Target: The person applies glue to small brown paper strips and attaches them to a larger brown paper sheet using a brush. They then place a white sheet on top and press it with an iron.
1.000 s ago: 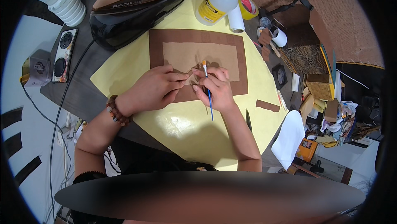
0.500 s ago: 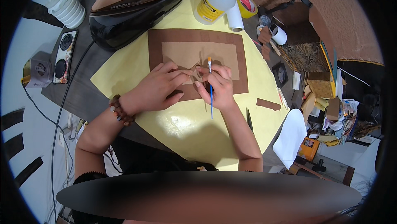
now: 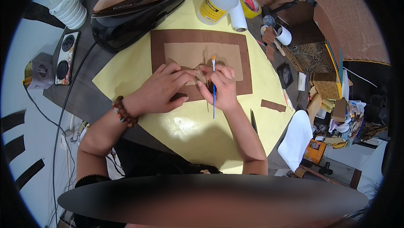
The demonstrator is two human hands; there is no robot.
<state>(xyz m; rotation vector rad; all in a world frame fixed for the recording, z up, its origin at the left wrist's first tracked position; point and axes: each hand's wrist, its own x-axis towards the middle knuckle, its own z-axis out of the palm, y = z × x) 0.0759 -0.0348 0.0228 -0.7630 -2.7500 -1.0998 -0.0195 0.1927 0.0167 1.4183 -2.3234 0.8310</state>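
A dark brown rectangular sheet (image 3: 202,36) lies in front of me, with a smaller tan sheet (image 3: 202,51) on top of it. My left hand (image 3: 162,85) rests over their near left part, palm down. Its fingers reach toward the middle and its thumb is stretched apart. My right hand (image 3: 221,87) holds a thin paintbrush (image 3: 213,85) with a blue handle between its fingers, bristles pointing away from me. Both hands' fingertips nearly meet over the tan sheet, by a small raised or creased spot; what lies under them is partly hidden.
Yellow backing paper (image 3: 176,131) lies under the work. A black iron (image 3: 130,13), a glue bottle (image 3: 219,2) and yellow tape (image 3: 251,6) stand at the back. A brown strip (image 3: 273,106) and a dark pointed tool (image 3: 253,121) lie right; a phone (image 3: 66,58) lies left.
Almost nothing differs. My right hand and the paintbrush have shifted very slightly away from me; my left hand stays in place.
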